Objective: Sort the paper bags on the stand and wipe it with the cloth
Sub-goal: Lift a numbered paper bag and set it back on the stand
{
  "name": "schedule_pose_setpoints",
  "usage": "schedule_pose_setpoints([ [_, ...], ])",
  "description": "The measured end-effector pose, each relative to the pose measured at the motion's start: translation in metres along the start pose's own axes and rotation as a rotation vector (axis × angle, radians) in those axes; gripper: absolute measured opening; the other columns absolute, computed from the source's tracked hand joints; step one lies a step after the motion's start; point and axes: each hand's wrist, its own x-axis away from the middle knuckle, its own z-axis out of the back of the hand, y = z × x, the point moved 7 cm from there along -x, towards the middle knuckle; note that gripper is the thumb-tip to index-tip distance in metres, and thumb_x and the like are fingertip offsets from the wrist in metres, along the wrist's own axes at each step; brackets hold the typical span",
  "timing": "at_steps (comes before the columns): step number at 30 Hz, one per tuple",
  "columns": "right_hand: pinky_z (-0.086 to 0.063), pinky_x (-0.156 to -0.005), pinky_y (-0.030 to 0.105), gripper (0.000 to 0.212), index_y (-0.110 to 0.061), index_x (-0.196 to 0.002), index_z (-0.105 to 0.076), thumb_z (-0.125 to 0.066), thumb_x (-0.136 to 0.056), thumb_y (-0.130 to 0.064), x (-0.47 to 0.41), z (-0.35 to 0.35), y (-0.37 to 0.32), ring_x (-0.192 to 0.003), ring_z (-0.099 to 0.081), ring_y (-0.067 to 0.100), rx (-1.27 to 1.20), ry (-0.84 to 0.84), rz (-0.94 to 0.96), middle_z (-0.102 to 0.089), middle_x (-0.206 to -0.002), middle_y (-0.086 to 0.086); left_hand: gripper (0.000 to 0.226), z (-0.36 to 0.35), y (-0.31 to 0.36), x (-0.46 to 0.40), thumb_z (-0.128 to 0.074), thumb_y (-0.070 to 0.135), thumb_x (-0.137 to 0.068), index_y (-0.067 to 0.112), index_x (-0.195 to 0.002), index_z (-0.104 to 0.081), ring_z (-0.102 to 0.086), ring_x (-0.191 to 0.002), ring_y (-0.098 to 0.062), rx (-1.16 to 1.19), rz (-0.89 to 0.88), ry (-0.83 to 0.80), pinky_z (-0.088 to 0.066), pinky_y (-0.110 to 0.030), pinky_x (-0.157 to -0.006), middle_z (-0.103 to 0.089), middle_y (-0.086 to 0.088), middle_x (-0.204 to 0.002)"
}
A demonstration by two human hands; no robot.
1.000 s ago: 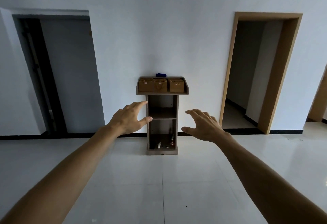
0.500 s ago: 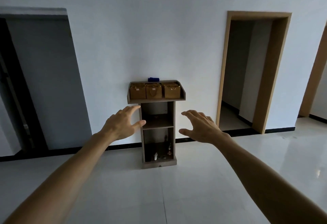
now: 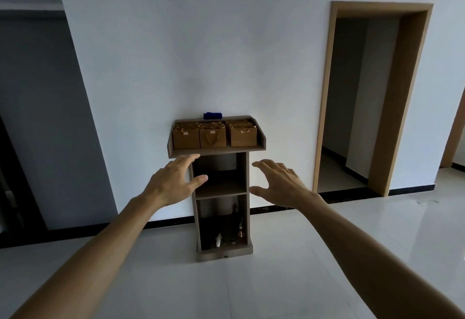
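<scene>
A narrow brown stand (image 3: 245, 218) stands against the white wall ahead. Its rimmed top tray holds brown paper bags (image 3: 212, 137) standing upright in three rows side by side. A rolled blue cloth (image 3: 212, 115) lies on the back edge of the tray. My left hand (image 3: 173, 182) and my right hand (image 3: 281, 184) are stretched out in front of me, fingers spread, holding nothing. Both hands are still short of the stand, to either side of its upper shelf in the view.
Small items, among them a dark bottle (image 3: 235, 211), stand in the stand's bottom compartment. A dark grey door (image 3: 42, 117) is at the left. An open wood-framed doorway (image 3: 364, 97) is at the right. Glossy white floor tiles (image 3: 251, 288) lie between me and the stand.
I have come closer to the stand, which looks larger and sits lower in view. The green exit sign has left the frame. Both hands stay open and outstretched.
</scene>
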Motion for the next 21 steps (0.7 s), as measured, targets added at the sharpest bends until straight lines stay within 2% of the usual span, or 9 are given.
schedule_pose_setpoints([
  [3,-0.029,-0.112,0.047,0.075,-0.024,-0.151,-0.027,-0.057,-0.091,-0.054,-0.048,-0.010,0.025,-0.141,-0.032,0.028,-0.006,-0.025,0.013,-0.028,-0.158,-0.001,0.070,-0.019,-0.010,-0.045,-0.049,0.063,-0.084,0.033,-0.144,-0.030,-0.041,-0.135,-0.021,0.021,0.021,-0.010,-0.044,-0.046,-0.100,-0.037,0.005,-0.151],
  [12,-0.030,-0.111,0.045,0.073,-0.025,-0.150,-0.028,-0.056,-0.090,-0.055,-0.176,-0.045,0.077,-0.139,-0.034,0.027,0.000,-0.022,0.041,-0.029,-0.157,-0.003,0.063,-0.054,-0.057,-0.164,-0.051,0.055,-0.089,0.032,-0.144,-0.031,-0.041,-0.134,-0.017,0.054,0.081,0.031,-0.043,-0.044,-0.100,-0.037,0.007,-0.150],
  [18,-0.032,-0.110,0.045,0.071,-0.026,-0.149,-0.030,-0.056,-0.090,-0.056,-0.268,-0.087,0.100,-0.139,-0.035,0.026,-0.006,-0.031,0.055,-0.031,-0.156,-0.003,0.067,-0.093,-0.109,-0.237,-0.049,0.062,-0.084,0.034,-0.143,-0.032,-0.043,-0.132,-0.017,0.096,0.086,0.034,-0.045,-0.047,-0.099,-0.039,0.009,-0.148],
  [21,-0.033,-0.111,0.047,0.071,-0.027,-0.149,-0.030,-0.057,-0.090,-0.056,-0.321,-0.110,0.106,-0.140,-0.034,0.027,-0.005,-0.032,0.059,-0.030,-0.157,-0.003,0.064,-0.111,-0.142,-0.281,-0.053,0.056,-0.088,0.034,-0.143,-0.032,-0.043,-0.132,-0.016,0.093,0.079,0.038,-0.045,-0.046,-0.099,-0.038,0.010,-0.148],
])
